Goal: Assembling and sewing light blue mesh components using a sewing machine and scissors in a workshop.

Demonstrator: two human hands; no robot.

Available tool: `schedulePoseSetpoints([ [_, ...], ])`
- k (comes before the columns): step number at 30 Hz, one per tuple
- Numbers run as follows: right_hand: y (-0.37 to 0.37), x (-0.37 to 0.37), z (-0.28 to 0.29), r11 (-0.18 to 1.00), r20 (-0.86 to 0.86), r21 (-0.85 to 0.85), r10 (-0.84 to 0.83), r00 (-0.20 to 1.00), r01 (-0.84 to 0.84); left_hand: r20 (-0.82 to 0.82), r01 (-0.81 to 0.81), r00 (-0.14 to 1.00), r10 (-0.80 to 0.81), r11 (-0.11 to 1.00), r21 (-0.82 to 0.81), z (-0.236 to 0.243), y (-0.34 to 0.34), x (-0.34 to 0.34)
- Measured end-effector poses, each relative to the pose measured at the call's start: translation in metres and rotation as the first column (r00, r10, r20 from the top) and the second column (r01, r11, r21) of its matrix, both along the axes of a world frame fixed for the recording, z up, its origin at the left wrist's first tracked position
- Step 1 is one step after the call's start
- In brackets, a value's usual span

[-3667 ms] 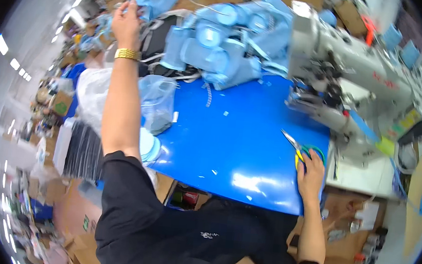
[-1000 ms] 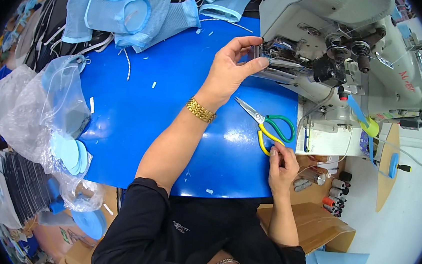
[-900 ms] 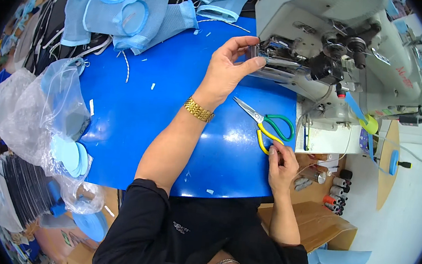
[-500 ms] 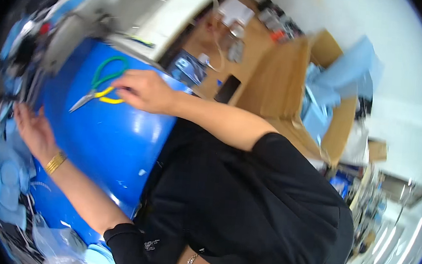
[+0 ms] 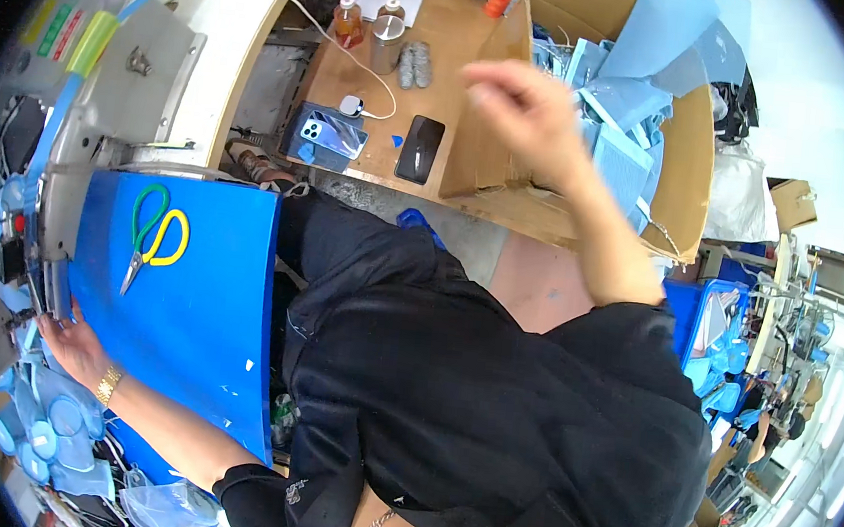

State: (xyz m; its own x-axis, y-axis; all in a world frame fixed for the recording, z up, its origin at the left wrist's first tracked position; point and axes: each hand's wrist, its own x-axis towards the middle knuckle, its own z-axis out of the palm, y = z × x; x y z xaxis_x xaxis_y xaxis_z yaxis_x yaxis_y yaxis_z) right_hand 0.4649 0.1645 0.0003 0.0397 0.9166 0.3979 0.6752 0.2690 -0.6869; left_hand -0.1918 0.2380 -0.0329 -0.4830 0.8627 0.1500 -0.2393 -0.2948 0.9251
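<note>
Blue tabletop [image 5: 213, 245]; reach over carton [image 5: 689, 176]: our right hand [image 5: 533, 118], half-curled; our left hand [image 5: 76, 348], at sewing machine [image 5: 128, 87]; grips unclear.

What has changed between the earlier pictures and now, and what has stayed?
The right hand has let go of the scissors and swung right, toward the carton; the view has turned right too. Since about a second ago, the left hand has stayed at the sewing machine and the scissors on the blue table.
</note>
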Motion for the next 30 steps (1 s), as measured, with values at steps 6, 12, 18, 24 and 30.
schedulePoseSetpoints([
  [6, 0.005, 0.220, -0.062, 0.795, 0.699, -0.460, 0.052, 0.713, 0.394, 0.133, -0.005, 0.991, 0.006, 1.000, -0.005, 0.001, 0.010, -0.014],
  [12, -0.062, 0.313, -0.128, 0.435, 0.735, -0.658, 0.193, 0.650, 0.615, 0.091, -0.014, 0.996, 0.015, 1.000, -0.016, 0.001, 0.013, -0.002],
  [18, -0.018, 0.269, -0.111, 0.808, 0.519, -0.532, 0.074, 0.852, 0.254, 0.096, 0.015, 0.995, -0.014, 1.000, -0.012, 0.000, 0.007, -0.015],
  [24, 0.015, 0.201, 0.006, 0.957, 0.513, -0.104, -0.181, 0.839, 0.270, -0.254, -0.209, 0.955, 0.153, 0.955, -0.212, -0.003, -0.020, 0.047],
  [30, 0.019, 0.156, 0.076, 0.919, 0.331, 0.299, -0.351, 0.876, 0.255, -0.418, -0.261, 0.903, 0.103, 0.902, -0.343, -0.041, -0.105, 0.154],
])
